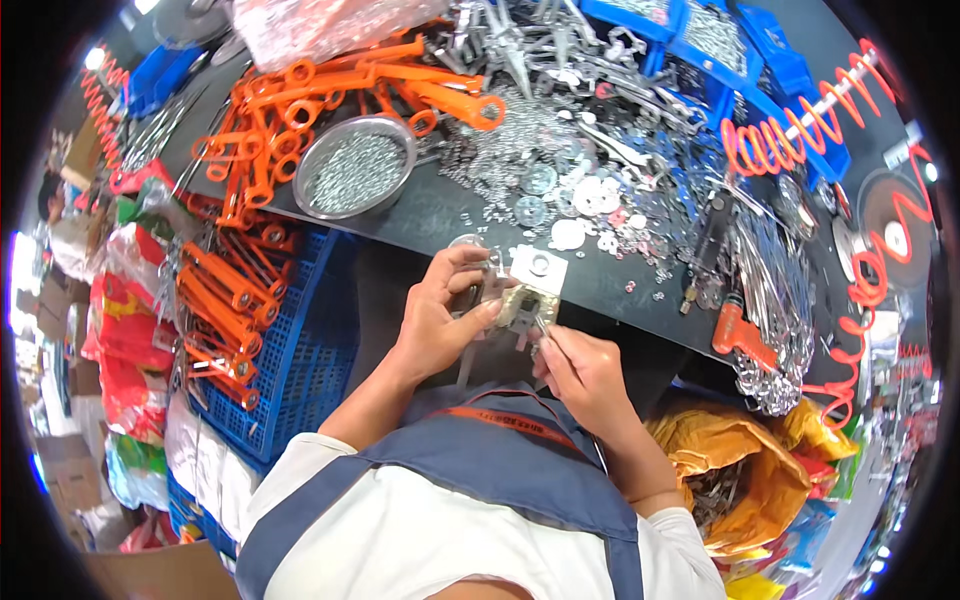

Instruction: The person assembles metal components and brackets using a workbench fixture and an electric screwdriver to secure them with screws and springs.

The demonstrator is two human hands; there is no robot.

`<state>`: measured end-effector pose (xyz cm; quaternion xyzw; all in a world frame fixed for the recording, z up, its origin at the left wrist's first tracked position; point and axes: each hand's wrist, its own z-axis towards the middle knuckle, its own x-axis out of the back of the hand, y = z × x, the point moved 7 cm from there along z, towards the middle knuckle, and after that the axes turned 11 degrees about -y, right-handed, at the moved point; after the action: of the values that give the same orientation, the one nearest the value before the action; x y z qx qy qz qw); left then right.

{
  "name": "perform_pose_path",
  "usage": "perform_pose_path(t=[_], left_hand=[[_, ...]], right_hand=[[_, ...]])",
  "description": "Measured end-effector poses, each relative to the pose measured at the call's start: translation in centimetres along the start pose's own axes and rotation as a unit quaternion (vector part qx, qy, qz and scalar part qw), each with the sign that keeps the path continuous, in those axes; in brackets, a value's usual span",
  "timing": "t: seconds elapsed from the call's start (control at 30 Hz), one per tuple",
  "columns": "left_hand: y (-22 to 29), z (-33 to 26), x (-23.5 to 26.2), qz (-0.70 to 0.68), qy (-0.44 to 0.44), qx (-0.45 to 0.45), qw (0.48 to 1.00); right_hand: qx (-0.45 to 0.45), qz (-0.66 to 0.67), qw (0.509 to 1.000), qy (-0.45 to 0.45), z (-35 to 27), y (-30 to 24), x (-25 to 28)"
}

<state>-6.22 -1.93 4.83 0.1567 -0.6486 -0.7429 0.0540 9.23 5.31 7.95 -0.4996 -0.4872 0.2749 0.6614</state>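
Note:
At the front edge of the dark bench, a small metal fixture [522, 305] stands in front of me with a pale square plate [540, 266] that has a round hole or ring. My left hand [440, 305] is at its left side, fingers curled and thumb pressed in against a small shiny piece whose kind I cannot make out. My right hand [580, 368] is at the fixture's near right side, thumb and fingers pinching a thin metal rod [543, 326] that points into the fixture. The fingers partly hide both held pieces.
A round bowl [356, 168] of small metal parts sits at left beside orange wrench-like handles [300, 100]. Loose washers [596, 196] and metal parts cover the bench. An orange-handled tool [742, 335] hangs at right near coiled red hoses [765, 148]. A blue crate [310, 350] stands left.

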Motion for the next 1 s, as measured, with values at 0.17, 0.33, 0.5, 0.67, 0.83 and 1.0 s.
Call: perform_pose_path(t=[0.17, 0.33, 0.5, 0.67, 0.83, 1.0], left_hand=[[1.6, -1.1, 1.3, 0.228, -0.020, -0.069, 0.971], [2.7, -1.3, -0.2, 0.532, -0.095, -0.113, 0.834], [1.2, -0.7, -2.6, 0.544, -0.133, -0.259, 0.787], [3.1, 0.4, -4.5, 0.461, -0.137, -0.345, 0.806], [2.0, 2.1, -7.3, 0.454, -0.216, -0.293, 0.813], [0.4, 2.4, -6.4, 0.461, -0.138, -0.254, 0.839]], right_hand=[[-0.007, 0.033, 0.996, -0.080, 4.3, -0.3, -3.4], [0.014, -0.055, 0.996, -0.070, 4.7, 0.5, -4.2], [0.110, -0.244, 0.960, 0.078, 2.2, 2.6, -4.1], [-0.116, 0.297, 0.947, 0.040, 1.4, 4.3, -1.0], [-0.037, 0.260, 0.965, 0.017, -1.3, 5.7, 0.8], [-0.017, -0.075, 0.991, 0.109, -4.6, 6.9, 0.9]])
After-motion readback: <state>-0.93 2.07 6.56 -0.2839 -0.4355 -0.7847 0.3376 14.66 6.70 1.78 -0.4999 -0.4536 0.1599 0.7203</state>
